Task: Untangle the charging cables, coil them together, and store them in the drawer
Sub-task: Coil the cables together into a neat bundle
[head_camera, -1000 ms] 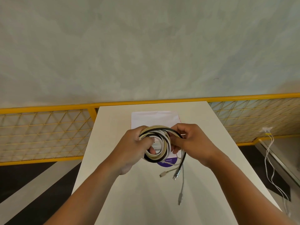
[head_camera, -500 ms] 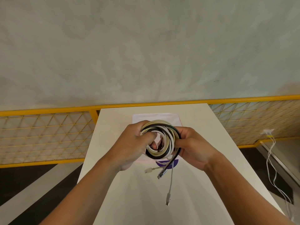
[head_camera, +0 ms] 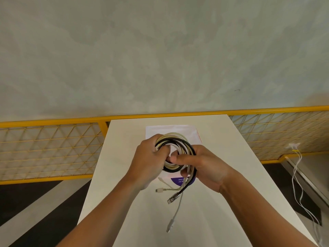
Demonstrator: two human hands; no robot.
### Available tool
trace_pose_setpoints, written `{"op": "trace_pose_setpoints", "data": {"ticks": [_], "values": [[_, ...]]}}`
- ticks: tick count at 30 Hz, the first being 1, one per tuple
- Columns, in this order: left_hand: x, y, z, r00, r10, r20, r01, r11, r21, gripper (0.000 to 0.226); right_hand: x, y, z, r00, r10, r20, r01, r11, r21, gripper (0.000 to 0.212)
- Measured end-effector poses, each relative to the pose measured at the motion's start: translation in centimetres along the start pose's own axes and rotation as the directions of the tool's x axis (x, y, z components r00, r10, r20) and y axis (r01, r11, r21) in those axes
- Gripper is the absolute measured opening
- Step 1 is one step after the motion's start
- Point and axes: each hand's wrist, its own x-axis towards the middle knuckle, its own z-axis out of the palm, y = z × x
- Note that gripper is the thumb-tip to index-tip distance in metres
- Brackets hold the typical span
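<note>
Cables [head_camera: 175, 150] sit coiled above the white table [head_camera: 124, 139], your left hand [head_camera: 147, 161] clamping one side while your right hand [head_camera: 204, 166] pinches the other, so the loops can't spring apart; connector ends [head_camera: 170, 198] dangle below.
</note>
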Motion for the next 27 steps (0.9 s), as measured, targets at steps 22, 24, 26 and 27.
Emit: {"op": "trace_pose_setpoints", "data": {"ticks": [22, 24, 26, 27], "values": [[0.8, -1.3, 0.0, 0.976, -0.127, -0.176, 0.122, 0.992, -0.040, 0.024, 0.2, -0.8, 0.9, 0.932, -0.126, -0.339, 0.040, 0.968, -0.249, 0.018], [1.0, -1.2, 0.0, 0.972, -0.132, -0.194, 0.124, 0.991, -0.052, 0.024, 0.2, -0.8, 0.8, 0.944, -0.103, -0.315, 0.037, 0.977, -0.209, 0.020], [1.1, -1.0, -0.2, 0.974, -0.125, -0.188, 0.118, 0.992, -0.051, 0.024, 0.0, -0.9, 0.8, 0.962, -0.081, -0.262, 0.021, 0.974, -0.225, 0.016], [1.1, -0.9, -0.2, 0.977, -0.121, -0.178, 0.116, 0.992, -0.041, 0.024, -0.1, -1.0, 0.8, 0.971, -0.068, -0.228, 0.010, 0.970, -0.244, 0.015]]}}
